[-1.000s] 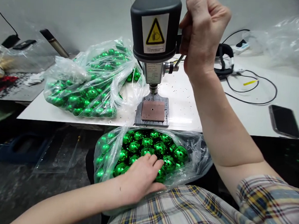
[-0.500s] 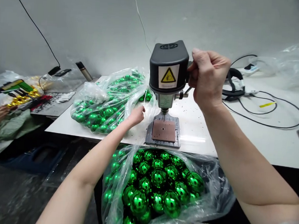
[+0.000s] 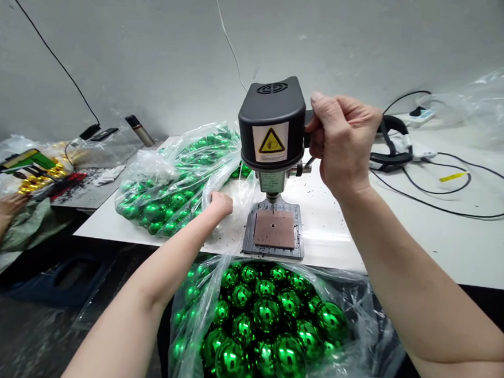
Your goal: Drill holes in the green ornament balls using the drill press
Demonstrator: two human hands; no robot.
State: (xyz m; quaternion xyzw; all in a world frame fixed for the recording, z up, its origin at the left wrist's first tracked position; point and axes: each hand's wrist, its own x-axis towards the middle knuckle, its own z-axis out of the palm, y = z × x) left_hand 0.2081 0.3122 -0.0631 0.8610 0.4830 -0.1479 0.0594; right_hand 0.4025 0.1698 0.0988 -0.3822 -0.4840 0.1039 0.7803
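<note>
My right hand (image 3: pixel 346 138) is closed round the black handle at the right side of a small bench drill press (image 3: pixel 271 124). Below its thin bit lies a brown square block (image 3: pixel 275 230) with a hole in its middle, set on the grey slotted base. My left hand (image 3: pixel 223 203) is curled at the mouth of a clear plastic bag (image 3: pixel 152 165) of shiny green balls; what its fingers hold, if anything, is hidden. In front of me an open plastic bag (image 3: pixel 367 329) holds several green Christmas baubles (image 3: pixel 266 311).
Black cables (image 3: pixel 492 214) and a black-and-white strapped headset (image 3: pixel 391 144) lie on the white table (image 3: pixel 335 235) at right. Another person's hands (image 3: pixel 6 209) rest by golden balls (image 3: pixel 36 182) at far left. Dark shavings dot the table.
The view has shifted a little, so the drill press sits further left and lower. My left hand has drawn slightly left and down; my right hand stays on the handle.
</note>
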